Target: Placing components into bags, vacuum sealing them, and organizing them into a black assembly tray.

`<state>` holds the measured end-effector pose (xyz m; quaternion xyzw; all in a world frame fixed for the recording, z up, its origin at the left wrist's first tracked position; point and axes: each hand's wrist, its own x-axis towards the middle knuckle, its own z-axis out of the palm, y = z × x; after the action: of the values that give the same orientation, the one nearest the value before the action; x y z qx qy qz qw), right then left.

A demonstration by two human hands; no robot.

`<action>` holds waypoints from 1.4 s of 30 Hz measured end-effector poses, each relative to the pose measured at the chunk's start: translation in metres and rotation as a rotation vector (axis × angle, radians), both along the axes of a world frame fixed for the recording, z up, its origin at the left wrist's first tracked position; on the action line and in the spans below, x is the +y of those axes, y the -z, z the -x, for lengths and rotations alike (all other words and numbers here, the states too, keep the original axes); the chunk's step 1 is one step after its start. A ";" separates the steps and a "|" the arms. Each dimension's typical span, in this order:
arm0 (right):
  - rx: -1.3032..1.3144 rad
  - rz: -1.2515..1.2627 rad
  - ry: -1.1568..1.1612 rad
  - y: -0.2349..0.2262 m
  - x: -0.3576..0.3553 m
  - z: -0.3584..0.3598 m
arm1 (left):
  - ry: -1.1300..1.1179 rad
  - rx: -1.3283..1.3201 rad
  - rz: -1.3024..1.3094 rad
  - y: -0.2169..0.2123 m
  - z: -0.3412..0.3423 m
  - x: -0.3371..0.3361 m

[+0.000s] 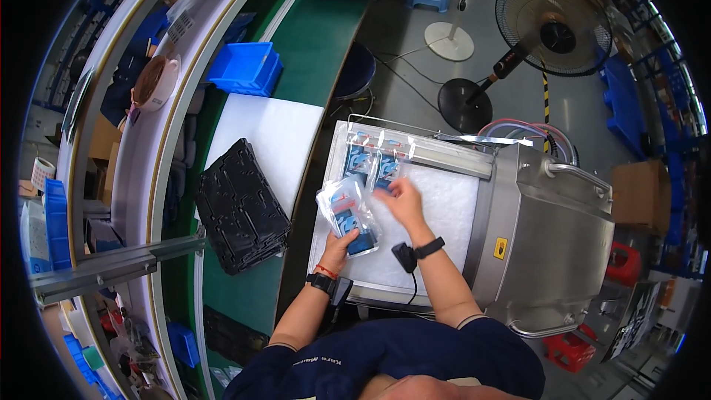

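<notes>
My left hand (339,250) is closed around the lower end of several clear plastic pouches (345,211), fanned over one another, with blue and dark flat items inside. Just right of them, my right hand (402,204) has its fingers drawn together at the lower edge of another clear pouch (388,169); slight blur hides the exact grip. That pouch and a similar pouch (358,159) beside it lie with their upper ends at the sealing bar (429,152) of a stainless vacuum sealer. Under my hands is the machine's white bed (441,218).
The sealer's metal lid (552,230) stands to the right. Left, a green bench (315,37) holds a black molded tray (241,207), a white foam sheet (270,130) and a blue bin (248,68). A floor fan (554,33) stands beyond. A cable hangs from a device at my right wrist.
</notes>
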<state>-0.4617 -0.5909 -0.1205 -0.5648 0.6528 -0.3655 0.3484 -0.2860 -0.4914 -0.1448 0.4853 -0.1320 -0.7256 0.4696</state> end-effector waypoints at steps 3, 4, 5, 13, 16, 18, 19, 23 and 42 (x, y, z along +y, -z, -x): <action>-0.225 -0.257 -0.208 -0.006 0.030 -0.009 | 0.035 -0.040 0.054 0.000 0.010 -0.006; -0.221 -0.254 -0.203 0.000 0.030 -0.005 | 0.040 -0.037 0.057 -0.001 0.012 -0.009; -0.324 -0.246 -0.202 0.010 0.030 0.001 | 0.060 0.029 0.039 -0.002 0.013 -0.012; -0.756 -0.142 0.186 0.033 -0.005 0.049 | 0.026 0.115 -0.054 -0.004 0.013 -0.012; -0.561 -0.071 0.263 0.055 -0.019 0.063 | 0.017 0.137 -0.064 -0.007 0.015 -0.013; -0.283 -0.044 0.288 0.058 -0.021 0.062 | 0.013 0.122 -0.073 -0.008 0.014 -0.013; -0.005 -0.018 0.304 0.055 -0.021 0.059 | 0.011 0.120 -0.075 -0.007 0.013 -0.012; 0.148 0.018 0.332 0.041 -0.023 0.051 | 0.012 0.124 -0.077 -0.004 0.012 -0.012; -0.528 -0.262 -0.016 0.006 0.030 0.033 | 0.099 0.105 0.073 -0.004 0.032 -0.023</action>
<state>-0.4946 -0.5611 -0.1266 -0.4054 0.5767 -0.4097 0.5790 -0.3176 -0.5140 -0.1411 0.4220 -0.1573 -0.7672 0.4567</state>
